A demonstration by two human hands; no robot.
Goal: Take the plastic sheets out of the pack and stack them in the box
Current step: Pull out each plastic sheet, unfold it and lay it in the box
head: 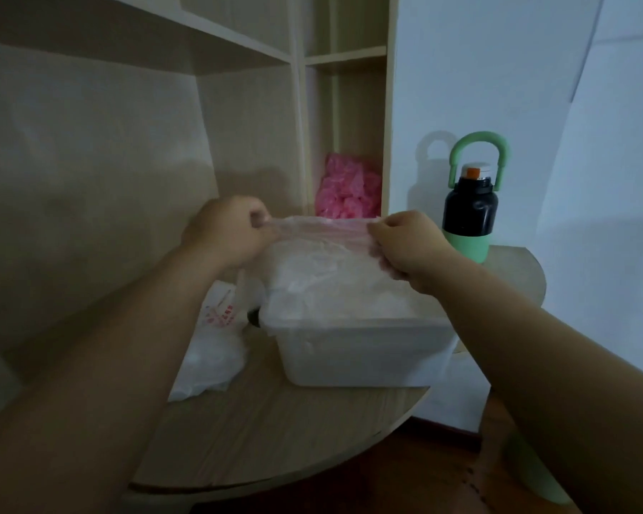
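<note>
A thin, clear plastic sheet (323, 246) with a faint pink top edge is stretched between my two hands above the white translucent box (361, 350). My left hand (231, 231) pinches its upper left corner, my right hand (405, 246) pinches the upper right corner. The sheet hangs down over the box's opening, where crumpled clear sheets lie inside. The pack (212, 343), a white plastic bag with red print, lies on the table just left of the box.
The box stands on a rounded wooden table (275, 432) whose curved edge runs at the front right. A black and green bottle (470, 205) with a loop handle stands behind the box at right. Pink plastic (349, 191) fills a shelf niche behind.
</note>
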